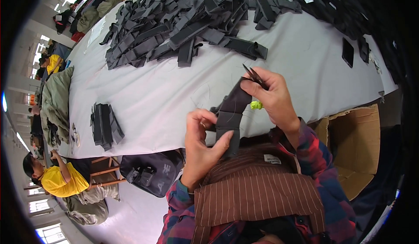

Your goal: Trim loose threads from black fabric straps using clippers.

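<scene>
A dark grey fabric strip (230, 108) with crosswise seams is stretched at a slant between my hands, above the table's near edge. My left hand (201, 144) is closed on its lower end, thumb in front. My right hand (273, 96) pinches the upper end between thumb and fingers. Dark pointed thread snips (252, 73) are also in my right hand, with their tips projecting past the fingers, up and to the left. Below the right thumb shows a small bright yellow-green thing (256, 105), whose kind I cannot make out.
A big heap of similar strips (187, 30) covers the far part of the white-covered table (148, 87). A small stack of strips (104, 124) lies left. A phone (348, 53) rests far right; an open cardboard box (358, 150) stands below. A person in yellow (65, 180) sits at left.
</scene>
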Available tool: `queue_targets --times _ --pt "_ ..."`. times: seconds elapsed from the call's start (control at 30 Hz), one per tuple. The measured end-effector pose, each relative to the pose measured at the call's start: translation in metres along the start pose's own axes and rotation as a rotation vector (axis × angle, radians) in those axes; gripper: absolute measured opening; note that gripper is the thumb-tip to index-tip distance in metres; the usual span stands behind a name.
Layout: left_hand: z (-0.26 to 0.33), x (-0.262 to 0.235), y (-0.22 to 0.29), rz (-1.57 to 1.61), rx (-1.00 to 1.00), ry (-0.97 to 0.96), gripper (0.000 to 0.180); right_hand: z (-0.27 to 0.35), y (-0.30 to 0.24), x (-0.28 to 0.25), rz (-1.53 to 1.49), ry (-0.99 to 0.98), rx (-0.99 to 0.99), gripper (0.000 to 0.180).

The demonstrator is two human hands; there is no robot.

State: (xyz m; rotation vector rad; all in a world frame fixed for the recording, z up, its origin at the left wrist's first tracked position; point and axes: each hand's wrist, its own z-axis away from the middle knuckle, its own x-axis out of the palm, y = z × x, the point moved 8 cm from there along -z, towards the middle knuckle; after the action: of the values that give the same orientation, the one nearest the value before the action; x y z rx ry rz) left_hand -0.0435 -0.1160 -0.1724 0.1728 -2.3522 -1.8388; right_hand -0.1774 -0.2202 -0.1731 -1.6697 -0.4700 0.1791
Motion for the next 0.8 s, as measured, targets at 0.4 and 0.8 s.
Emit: queue_targets --times 0.4,0.8 --pt "-0.014 0.000 -0.062 0.230 -0.347 0.018 0.022 0.029 -0.018 0.021 0.683 -0.142 -0.480 0.020" --pt "-0.010 -0.001 -0.070 0.179 -0.407 0.055 0.023 0.027 -0.024 0.001 0.756 -0.136 -0.419 0.024"
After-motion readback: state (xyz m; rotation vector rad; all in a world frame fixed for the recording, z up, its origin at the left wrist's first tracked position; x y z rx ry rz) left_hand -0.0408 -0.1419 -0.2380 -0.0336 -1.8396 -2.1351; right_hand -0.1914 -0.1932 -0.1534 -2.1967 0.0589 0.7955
